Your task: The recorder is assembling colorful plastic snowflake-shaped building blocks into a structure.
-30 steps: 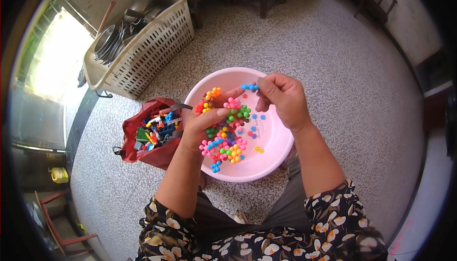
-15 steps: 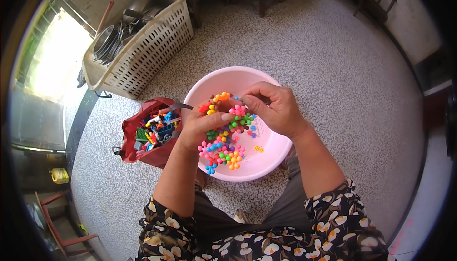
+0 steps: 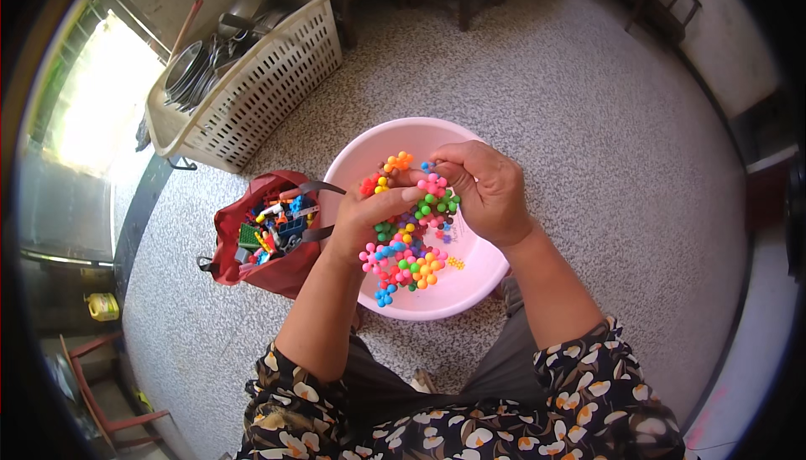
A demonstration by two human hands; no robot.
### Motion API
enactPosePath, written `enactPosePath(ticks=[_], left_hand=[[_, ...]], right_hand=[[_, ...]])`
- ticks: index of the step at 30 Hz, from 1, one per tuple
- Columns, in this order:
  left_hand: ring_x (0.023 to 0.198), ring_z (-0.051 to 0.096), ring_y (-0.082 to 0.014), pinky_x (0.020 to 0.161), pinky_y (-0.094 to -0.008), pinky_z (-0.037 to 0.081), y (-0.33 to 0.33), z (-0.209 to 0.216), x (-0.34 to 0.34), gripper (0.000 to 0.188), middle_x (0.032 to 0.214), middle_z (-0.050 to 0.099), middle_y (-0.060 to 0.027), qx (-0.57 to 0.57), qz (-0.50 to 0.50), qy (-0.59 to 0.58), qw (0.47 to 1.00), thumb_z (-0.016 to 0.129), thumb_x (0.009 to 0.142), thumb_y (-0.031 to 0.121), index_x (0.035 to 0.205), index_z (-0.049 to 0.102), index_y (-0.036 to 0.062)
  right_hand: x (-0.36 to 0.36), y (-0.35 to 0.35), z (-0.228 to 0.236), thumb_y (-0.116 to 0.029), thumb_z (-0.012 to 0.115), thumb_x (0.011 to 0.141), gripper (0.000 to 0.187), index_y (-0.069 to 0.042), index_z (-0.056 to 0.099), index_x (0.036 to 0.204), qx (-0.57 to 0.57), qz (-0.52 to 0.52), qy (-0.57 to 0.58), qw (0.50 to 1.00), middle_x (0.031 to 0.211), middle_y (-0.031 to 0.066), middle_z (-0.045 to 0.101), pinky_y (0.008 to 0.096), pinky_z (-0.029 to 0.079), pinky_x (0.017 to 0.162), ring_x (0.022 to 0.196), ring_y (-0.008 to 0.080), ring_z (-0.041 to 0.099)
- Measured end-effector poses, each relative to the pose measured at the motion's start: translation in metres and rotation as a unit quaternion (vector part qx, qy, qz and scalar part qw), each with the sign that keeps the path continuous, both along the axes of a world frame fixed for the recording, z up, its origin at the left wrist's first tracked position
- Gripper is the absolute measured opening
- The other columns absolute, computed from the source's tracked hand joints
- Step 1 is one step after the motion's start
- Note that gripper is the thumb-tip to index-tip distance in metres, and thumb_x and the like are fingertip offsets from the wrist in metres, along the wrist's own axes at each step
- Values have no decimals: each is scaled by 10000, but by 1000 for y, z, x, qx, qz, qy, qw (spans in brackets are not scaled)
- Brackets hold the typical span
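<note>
My left hand (image 3: 369,215) is closed around a cluster of linked plastic ball-cluster toy pieces (image 3: 409,265) in pink, green, orange, blue, red and yellow. The cluster hangs above a round pink basin (image 3: 353,156). At its upper right, my right hand (image 3: 489,191) pinches a small blue piece (image 3: 429,166), with thumb and forefinger together; whether that piece is joined to the cluster I cannot tell. Loose yellow flower-shaped pieces (image 3: 456,263) lie on the basin floor, and a few blue ones show near the printed patch. My hands hide part of the cluster.
Left of the basin stands a red fabric bag (image 3: 277,274) full of mixed toy bricks, its handle reaching my left wrist. A cream slatted basket (image 3: 260,74) with metal pots stands beyond. A yellow bottle (image 3: 102,307) and a reddish chair frame (image 3: 92,393) are far left.
My left hand and the cluster have shifted slightly right, toward my right hand. My right hand has turned a little, and the blue piece at its fingertips now shows more plainly.
</note>
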State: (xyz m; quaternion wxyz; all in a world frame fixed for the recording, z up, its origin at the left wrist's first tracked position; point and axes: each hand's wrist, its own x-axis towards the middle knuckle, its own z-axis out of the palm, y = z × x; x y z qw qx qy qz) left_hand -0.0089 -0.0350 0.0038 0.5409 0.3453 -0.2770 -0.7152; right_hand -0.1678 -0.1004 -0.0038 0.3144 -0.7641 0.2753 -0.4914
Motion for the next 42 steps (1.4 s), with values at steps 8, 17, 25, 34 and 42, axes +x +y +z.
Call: enactPosePath(ticks=[8,17,25,34,42], left_hand=[[869,622,-205,803,-331,505,12,-5,1,294,983,622,-138,-1,6,11,1000,641,738,50,1010,574,-42],[879,610,-146,762,-268,503,2,-23,-1,314,1007,626,-90,-25,-8,-163,986,643,787,15,1088,575,-43],[674,572,-65,602,-219,472,8,-24,-2,225,757,626,-23,-79,-42,-301,949,697,742,94,926,637,-21],[830,618,-160,724,-266,504,6,-14,7,310,931,633,-105,-32,-86,-164,982,659,755,22,1041,567,-55],[843,606,-130,760,-257,485,1,-15,0,238,926,633,-63,15,-101,-30,994,637,787,60,1006,597,-23]], right_hand=[[-18,-29,1,-198,534,912,181,-22,575,891,305,-75,-187,931,728,4,544,195,434,558,589,66,508],[-10,-18,-28,-151,615,842,214,4,634,988,212,-46,111,970,771,24,619,237,480,633,688,67,561],[-12,-15,0,-210,645,839,264,15,638,979,439,174,60,880,821,35,640,237,472,745,804,98,591],[-12,-8,0,-100,681,790,221,20,637,970,370,262,-24,891,832,40,646,233,490,726,798,104,602],[-9,0,6,-61,626,806,86,-7,657,865,-29,69,40,996,748,103,654,240,482,608,681,162,635]])
